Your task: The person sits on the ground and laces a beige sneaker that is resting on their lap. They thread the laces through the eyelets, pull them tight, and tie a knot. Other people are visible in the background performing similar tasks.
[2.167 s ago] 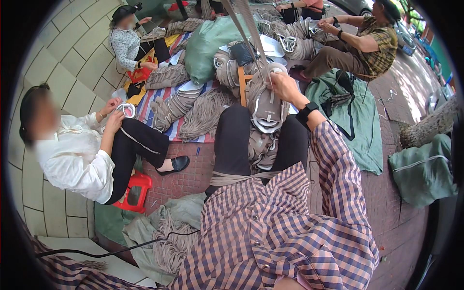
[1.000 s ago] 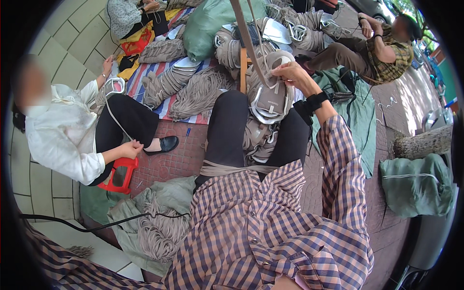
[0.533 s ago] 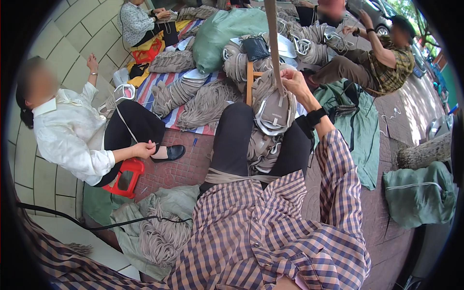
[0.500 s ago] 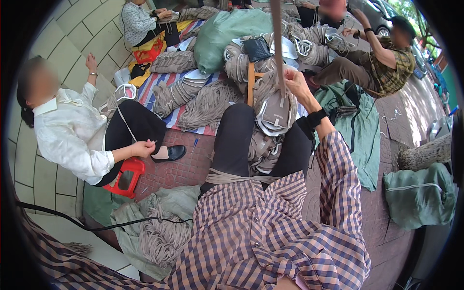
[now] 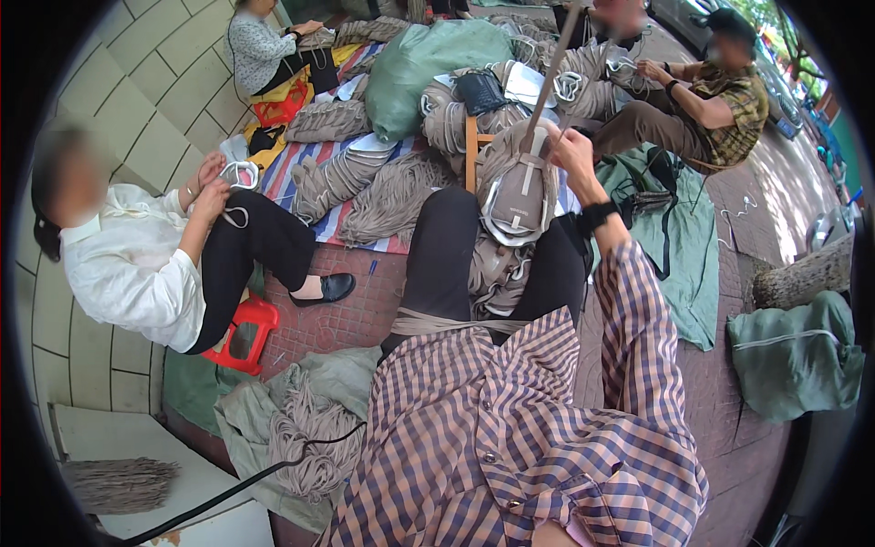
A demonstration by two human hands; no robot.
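Between my knees stands a stack of grey-brown shoe uppers with white rims, the top one facing me. My right hand is at the upper end of this stack, its fingers bent and pressed together; what they pinch is too small to make out. A taut tan cord runs from the top upper, close to my fingertips, up past the picture's top edge. My left hand is out of view. More tan cords lie across my lap.
A person in white sits left, both hands on a white-rimmed piece. Another person works at far right. Ahead are a green sack and cord bundles. A red stool and black cable are at left.
The cord now leans further right and looks thinner. My right hand has shifted slightly right. The left sleeve has left the picture. The person in white has brought both hands together.
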